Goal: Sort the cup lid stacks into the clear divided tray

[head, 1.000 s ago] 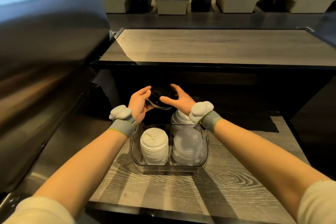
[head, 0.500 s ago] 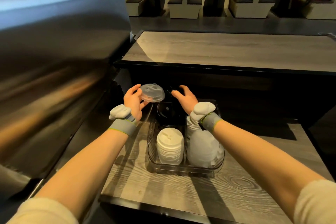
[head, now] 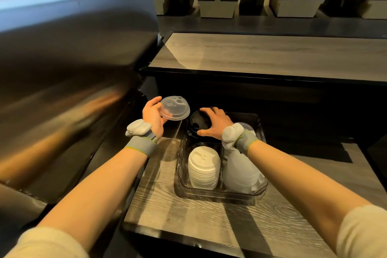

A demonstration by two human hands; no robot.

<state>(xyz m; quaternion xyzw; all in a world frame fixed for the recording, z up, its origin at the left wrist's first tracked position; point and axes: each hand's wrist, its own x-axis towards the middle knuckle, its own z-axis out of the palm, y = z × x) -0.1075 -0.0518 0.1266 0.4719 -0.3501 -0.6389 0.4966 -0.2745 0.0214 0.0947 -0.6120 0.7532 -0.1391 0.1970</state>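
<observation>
A clear divided tray (head: 219, 196) stands on the low wooden counter. Its near-left compartment holds a stack of white lids (head: 204, 169); the near-right one holds a stack of frosted clear lids (head: 243, 174). Black lids (head: 195, 123) fill the far-left compartment. My left hand (head: 152, 117) holds a single clear dome lid (head: 175, 108) up in the air, left of the tray. My right hand (head: 213, 123) rests with spread fingers on top of the black lids. What lies in the far-right compartment is mostly hidden by my right wrist.
A large steel appliance (head: 73, 69) fills the left side, close to my left arm. A raised wooden bar top (head: 272, 54) runs behind the tray. Booth seats and small tables stand in the background. Counter surface (head: 209, 222) extends in front of the tray.
My left hand has carried the clear dome lid up and leftward, away from the black lids. My right hand has settled down onto the black stack. The view shifted left.
</observation>
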